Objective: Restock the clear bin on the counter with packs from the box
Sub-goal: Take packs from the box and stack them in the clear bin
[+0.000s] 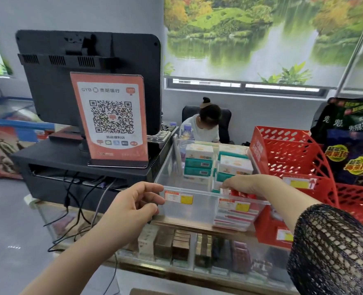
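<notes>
The clear bin (172,179) stands on the glass counter, with price labels on its near wall. White and teal packs (199,160) are stacked at its far end, and red and white packs (236,216) fill its near right corner. My left hand (133,207) grips the bin's near left corner, thumb and fingers curled around the rim. My right hand (248,184) reaches over the near rim, fingers curled down onto a red and white pack (243,193) on top of the stack. The box of packs is not in view.
A red plastic basket (293,154) stands right of the bin. To the left is a black register (86,81) with a QR code sign (110,118). The glass counter (197,252) shows goods beneath. A person (206,126) sits behind the counter.
</notes>
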